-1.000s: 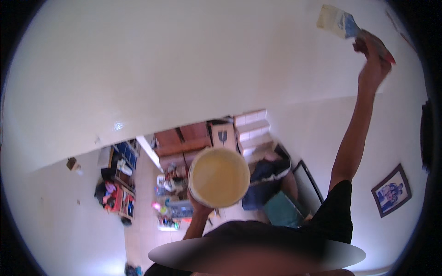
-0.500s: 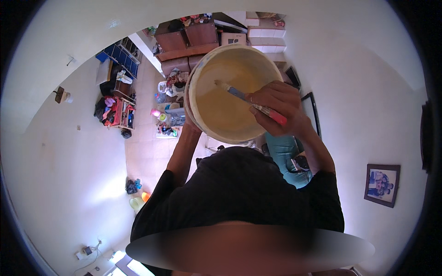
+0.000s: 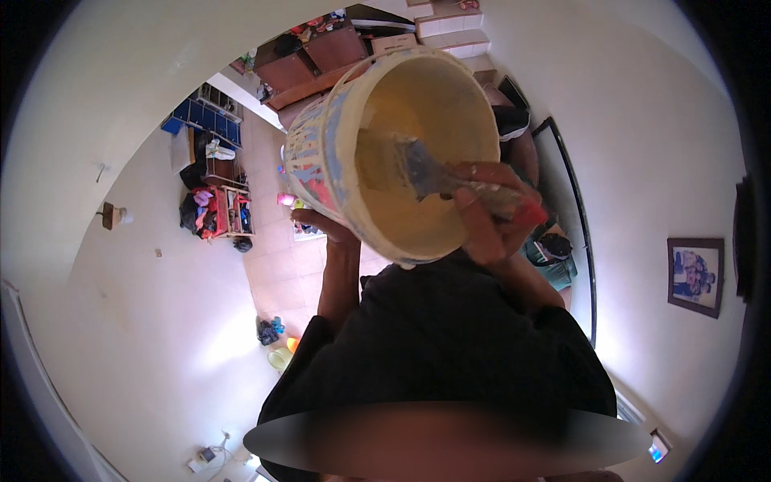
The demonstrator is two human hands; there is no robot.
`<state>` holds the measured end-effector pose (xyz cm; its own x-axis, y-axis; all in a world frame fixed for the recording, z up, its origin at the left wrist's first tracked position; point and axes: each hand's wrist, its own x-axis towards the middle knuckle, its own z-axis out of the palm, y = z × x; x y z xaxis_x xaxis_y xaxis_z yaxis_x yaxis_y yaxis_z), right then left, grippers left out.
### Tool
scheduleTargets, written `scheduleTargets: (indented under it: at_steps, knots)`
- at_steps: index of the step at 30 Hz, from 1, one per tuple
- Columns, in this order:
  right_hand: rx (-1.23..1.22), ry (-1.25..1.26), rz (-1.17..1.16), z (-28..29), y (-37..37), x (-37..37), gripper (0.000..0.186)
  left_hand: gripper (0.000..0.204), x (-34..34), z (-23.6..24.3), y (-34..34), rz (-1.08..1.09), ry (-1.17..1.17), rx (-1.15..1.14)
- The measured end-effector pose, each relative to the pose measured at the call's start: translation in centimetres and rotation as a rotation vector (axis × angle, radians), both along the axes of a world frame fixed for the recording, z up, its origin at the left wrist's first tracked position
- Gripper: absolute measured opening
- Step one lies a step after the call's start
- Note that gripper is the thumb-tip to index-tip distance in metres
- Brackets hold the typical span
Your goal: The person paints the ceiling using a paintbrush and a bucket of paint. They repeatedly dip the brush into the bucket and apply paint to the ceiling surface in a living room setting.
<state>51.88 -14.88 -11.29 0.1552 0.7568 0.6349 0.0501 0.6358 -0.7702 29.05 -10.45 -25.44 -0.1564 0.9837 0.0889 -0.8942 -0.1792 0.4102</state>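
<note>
A paint bucket (image 3: 341, 153) is held up in front of my chest, tilted so that its mouth leans right. Its outside is streaked with dried blue, cream and reddish paint, and yellowish paint coats the inside. My left hand (image 3: 333, 229) supports it at the lower left, thumb showing and the other fingers mostly hidden behind it. Over the mouth, my right hand (image 3: 498, 213) is closed around the handle of a paintbrush (image 3: 426, 173). The broad bluish brush head sits inside the rim, slightly blurred; whether the bristles touch the paint, I cannot tell.
Far below are a tiled floor (image 3: 285, 273), a brown cabinet (image 3: 337, 52), a red rack with clothes (image 3: 221, 209) and steps (image 3: 454, 36). Beside the bucket's right rim, a dark-clothed limb (image 3: 514, 124) shows. White walls rise at both sides; a framed photo (image 3: 695, 277) hangs right.
The bucket has tipped to the right, showing more of its outer side. My right hand has turned the brush so its broad face shows. The whole view has shifted.
</note>
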Motion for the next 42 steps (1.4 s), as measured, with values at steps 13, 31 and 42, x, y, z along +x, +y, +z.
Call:
scheduleTargets:
  at_steps: [13,31,42]
  knots:
    - [-0.052,-0.492,0.009,0.8,2.0,-1.2,0.026,0.092,1.3,1.3,0.6,-0.093,0.043,-0.323]
    - [-0.152,-1.058,0.427,-2.6,5.5,-3.0,0.024,0.075,-0.3,-4.5,0.3,-0.173,0.114,-0.417]
    - [-0.480,-0.162,0.333,0.3,6.1,-0.7,0.023,0.078,-1.5,-8.6,0.3,-0.233,0.057,-0.233]
